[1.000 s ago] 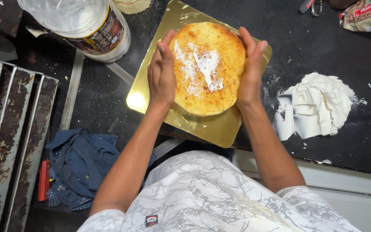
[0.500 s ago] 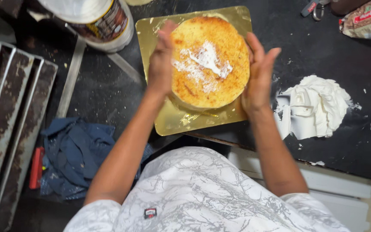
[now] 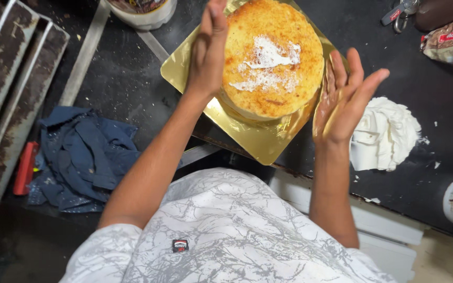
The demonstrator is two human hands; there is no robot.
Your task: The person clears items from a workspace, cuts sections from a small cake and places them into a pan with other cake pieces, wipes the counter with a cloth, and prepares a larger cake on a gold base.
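Note:
A round golden-brown cake (image 3: 273, 57) with a smear of white cream on top sits on a square gold cake board (image 3: 260, 139) on the black counter. My left hand (image 3: 208, 50) lies flat against the cake's left side, fingers straight. My right hand (image 3: 344, 99) is off the cake, just to its right, palm turned toward it with fingers spread. Neither hand holds anything.
A pile of white cream (image 3: 384, 133) lies on the counter right of the board. A plastic tub (image 3: 142, 10) stands at the top, dark baking tins (image 3: 6, 78) at the left, a blue cloth (image 3: 82, 152) below them, a packet (image 3: 452, 44) at top right.
The board and cake have turned and shifted. My right hand has come away from the cake's side and opened; my left hand stays against it.

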